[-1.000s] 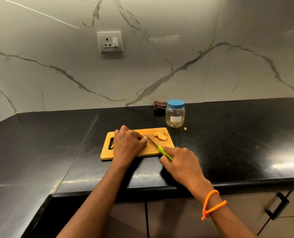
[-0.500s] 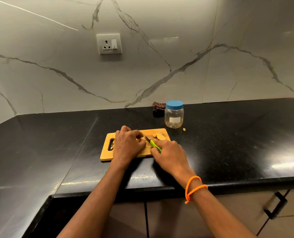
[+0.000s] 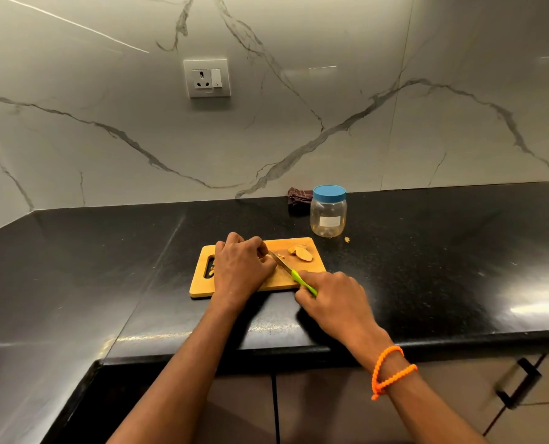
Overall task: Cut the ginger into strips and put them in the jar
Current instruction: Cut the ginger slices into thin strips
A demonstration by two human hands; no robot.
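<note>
Black stone worktop (image 3: 426, 267) under a marble-veined wall. Ginger slices (image 3: 301, 252) lie on the far right corner of the wooden cutting board (image 3: 311, 267); whatever piece sits under your fingers is hidden. Your left hand (image 3: 241, 267) is curled knuckles-up on the board's middle, pressing down. Your right hand (image 3: 334, 299) grips the green handle of the knife (image 3: 290, 270), blade angled far-left and meeting your left fingers. The jar (image 3: 328, 216), blue lid on, stands just beyond the board's far right corner. A small ginger scrap (image 3: 347, 239) lies near its base. Dark cloth (image 3: 297, 197) behind the jar by the wall.
</note>
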